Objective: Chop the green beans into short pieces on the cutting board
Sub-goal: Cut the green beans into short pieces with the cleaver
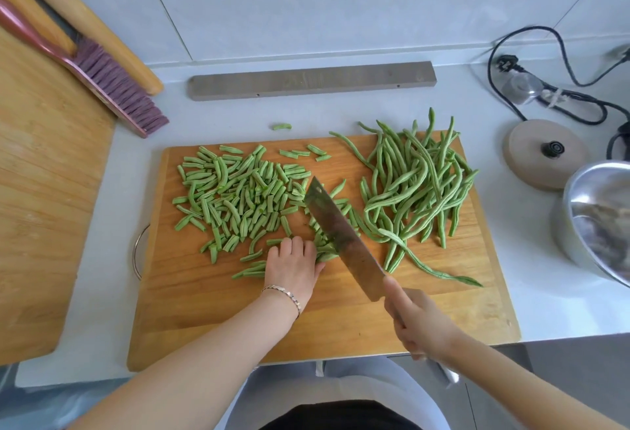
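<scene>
The left hand (293,262) has its fingers curled down over a small bundle of green beans (325,248), pinning them to the cutting board (341,327) near its middle. The right hand (422,324) is clenched round the handle of a cleaver (337,228); its blade slants across the board, just beside the left fingertips. Cut pieces (238,198) spread over the board's left half, and a heap of whole beans (416,187) covers its right half, some overhanging the far edge.

The board lies on a pale countertop (102,191) below a tiled wall (306,3), its near edge overhanging the counter's front edge. At the counter's right edge sits a steel bowl (603,218), its contents too blurred to tell.

One stray piece (282,126) lies beyond the board's far edge. Further back lies a grey bar (312,80). Along the left side are a second wooden board (41,191) and a brush (112,82); at the far right, a round lid (545,153) and a black cable (545,88).
</scene>
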A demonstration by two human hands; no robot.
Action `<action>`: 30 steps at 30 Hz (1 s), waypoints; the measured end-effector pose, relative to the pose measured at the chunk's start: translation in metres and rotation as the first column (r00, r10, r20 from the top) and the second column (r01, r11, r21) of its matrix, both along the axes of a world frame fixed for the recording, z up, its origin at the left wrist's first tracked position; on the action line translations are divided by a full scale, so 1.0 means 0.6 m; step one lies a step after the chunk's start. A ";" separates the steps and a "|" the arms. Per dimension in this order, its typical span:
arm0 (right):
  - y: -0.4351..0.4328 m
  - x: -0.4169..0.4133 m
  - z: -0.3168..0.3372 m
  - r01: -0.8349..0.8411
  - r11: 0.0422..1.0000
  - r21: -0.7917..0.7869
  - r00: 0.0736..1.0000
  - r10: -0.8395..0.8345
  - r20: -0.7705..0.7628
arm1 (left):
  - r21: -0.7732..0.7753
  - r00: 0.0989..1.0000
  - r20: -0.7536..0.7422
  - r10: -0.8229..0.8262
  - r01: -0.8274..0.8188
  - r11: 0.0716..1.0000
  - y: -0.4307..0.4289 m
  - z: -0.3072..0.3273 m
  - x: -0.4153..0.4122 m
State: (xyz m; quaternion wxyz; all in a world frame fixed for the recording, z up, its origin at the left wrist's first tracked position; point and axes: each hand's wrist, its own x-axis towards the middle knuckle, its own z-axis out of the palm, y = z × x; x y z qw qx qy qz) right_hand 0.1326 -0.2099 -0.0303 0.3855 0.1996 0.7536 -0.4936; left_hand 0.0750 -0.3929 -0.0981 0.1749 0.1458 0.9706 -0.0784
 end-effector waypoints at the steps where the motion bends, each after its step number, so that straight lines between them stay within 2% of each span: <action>1: 0.009 -0.002 0.010 0.020 1.000 -0.008 1.000 -0.020 -0.005 | 0.034 0.999 -0.040 -0.014 0.015 0.999 0.007 -0.004 -0.007; 5: 0.039 -0.009 0.043 0.052 0.999 0.008 0.999 -0.052 0.012 | 0.057 0.999 -0.047 -0.019 0.022 0.998 0.024 -0.003 -0.022; 10: 0.034 0.004 0.058 -0.047 0.999 0.014 0.997 0.046 0.063 | 0.040 0.995 -0.027 0.098 -0.097 0.994 -0.012 0.011 -0.010; 15: 0.016 0.016 0.049 -0.117 0.992 0.041 0.990 0.114 0.080 | -0.014 0.992 -0.127 -0.005 0.003 1.000 -0.040 0.007 0.009; 20: 0.011 0.024 0.034 -0.154 0.982 0.113 0.987 0.147 0.070 | -0.048 0.996 -0.078 -0.053 0.049 0.998 -0.031 -0.009 0.016; 26: -0.015 0.024 -0.013 -0.208 0.955 0.212 0.977 0.214 -0.003 | 0.087 0.971 -0.232 -0.065 0.087 0.992 -0.038 -0.037 0.017; 30: -0.025 0.034 -0.038 -0.203 0.945 0.258 0.973 0.224 -0.054 | 0.114 0.971 -0.235 -0.036 0.064 0.991 -0.034 -0.042 0.017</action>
